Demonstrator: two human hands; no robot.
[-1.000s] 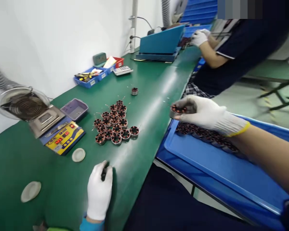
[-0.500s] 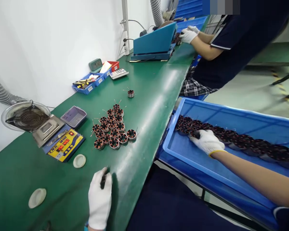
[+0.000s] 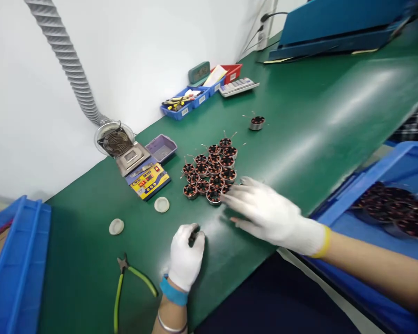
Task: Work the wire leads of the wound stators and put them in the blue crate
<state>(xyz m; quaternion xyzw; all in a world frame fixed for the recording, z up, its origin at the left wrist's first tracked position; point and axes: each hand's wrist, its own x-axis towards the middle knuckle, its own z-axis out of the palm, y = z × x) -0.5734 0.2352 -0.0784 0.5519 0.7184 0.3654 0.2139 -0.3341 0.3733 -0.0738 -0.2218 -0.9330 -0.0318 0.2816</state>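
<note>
My right hand (image 3: pixel 264 211), in a white glove with a yellow cuff, reaches over the near right edge of a cluster of copper-wound motor stators (image 3: pixel 215 169). Its fingers are stretched and spread, slightly blurred, and cover part of the nearest stators. Whether something lies under the palm is hidden. On the green bench in front of me rests my left hand (image 3: pixel 186 257), gloved too, its fingers curled in and a dark gap beside the thumb. I see nothing held in it. One single stator (image 3: pixel 257 123) stands apart, beyond the cluster.
Green-handled cutters (image 3: pixel 123 264) lie left of my left hand, near two pale round lids (image 3: pixel 162 204). A yellow-fronted solder pot (image 3: pixel 149 181) and a purple tray (image 3: pixel 161 147) stand behind. A blue bin (image 3: pixel 404 155) with more stators sits right of the bench (image 3: pixel 299 125).
My right hand has left the blue bin and come across to the stator cluster, its fingers now spread. The view has swung left, bringing the cutters fully in. My left hand still rests on the bench.
</note>
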